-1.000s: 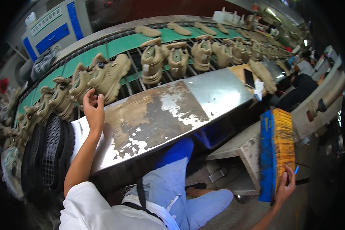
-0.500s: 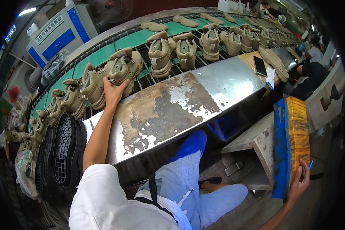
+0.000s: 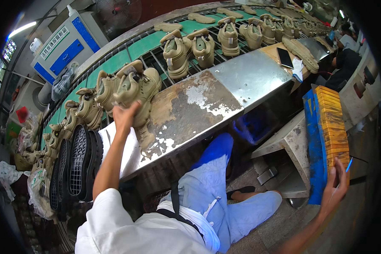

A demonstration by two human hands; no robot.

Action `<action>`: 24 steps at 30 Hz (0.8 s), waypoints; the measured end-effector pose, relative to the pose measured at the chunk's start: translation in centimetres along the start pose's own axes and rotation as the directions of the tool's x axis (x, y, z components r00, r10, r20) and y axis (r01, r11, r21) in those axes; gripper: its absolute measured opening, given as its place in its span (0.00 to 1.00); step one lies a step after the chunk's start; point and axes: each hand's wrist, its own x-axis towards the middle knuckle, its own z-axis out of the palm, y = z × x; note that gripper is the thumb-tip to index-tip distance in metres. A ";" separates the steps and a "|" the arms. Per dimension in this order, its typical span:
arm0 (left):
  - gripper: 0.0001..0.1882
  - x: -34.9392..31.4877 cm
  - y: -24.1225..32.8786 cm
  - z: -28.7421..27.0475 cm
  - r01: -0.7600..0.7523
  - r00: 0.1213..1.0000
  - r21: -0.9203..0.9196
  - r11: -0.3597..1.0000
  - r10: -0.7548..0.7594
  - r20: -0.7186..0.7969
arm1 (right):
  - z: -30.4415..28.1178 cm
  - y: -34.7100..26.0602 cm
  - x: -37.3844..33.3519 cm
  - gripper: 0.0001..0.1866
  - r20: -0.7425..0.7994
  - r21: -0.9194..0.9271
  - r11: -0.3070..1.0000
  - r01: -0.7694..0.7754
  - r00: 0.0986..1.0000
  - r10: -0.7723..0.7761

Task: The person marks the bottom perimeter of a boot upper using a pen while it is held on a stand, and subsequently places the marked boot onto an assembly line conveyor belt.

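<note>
My left hand [image 3: 125,116] is closed on the heel end of a tan sneaker [image 3: 146,89], which is tilted over the edge between the wire rack [image 3: 156,59] and the worn metal bench [image 3: 178,108]. Other tan sneakers stand right beside it, one sneaker [image 3: 107,89] to its left and another sneaker [image 3: 175,57] to its right. Far to the right, my right hand [image 3: 336,186] touches the lower end of a yellow ribbed block [image 3: 332,122] with a blue side. Its fingers are stretched and apart, and I see nothing held in them.
Black soles [image 3: 78,163] stand at the bench's left end. A phone [image 3: 285,58] and a tan sole [image 3: 300,55] lie at its right end. A grey metal housing [image 3: 283,156] stands beside my knee. Tan soles lie on the green belt [image 3: 133,48]. A person [image 3: 347,70] sits at far right.
The sneaker in my left hand has come off its place in the row, toward the bench. My right hand stays at the yellow block. The whole view has shifted slightly.
</note>
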 end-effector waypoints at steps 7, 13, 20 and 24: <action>0.35 -16.4 1.9 3.7 -0.286 0.958 -0.062 0.956 0.287 0.003 | 17.0 -11.7 -6.7 0.30 0.373 0.514 0.857 0.047 0.887 -0.273; 0.23 -5.4 -1.2 -0.7 0.066 0.996 -0.094 0.993 -0.072 -0.054 | 25.7 -15.7 -6.7 0.48 0.353 0.673 0.739 0.033 0.863 -0.360; 0.18 -4.1 0.6 5.8 0.105 0.957 -0.302 0.947 -0.013 0.290 | 23.8 -11.7 -7.0 0.48 0.295 0.676 0.737 -0.009 0.920 -0.259; 0.19 -4.7 8.1 13.0 0.008 0.823 -0.334 0.943 0.184 0.538 | 18.6 -7.8 -7.8 0.50 0.220 0.678 0.730 -0.089 0.972 -0.085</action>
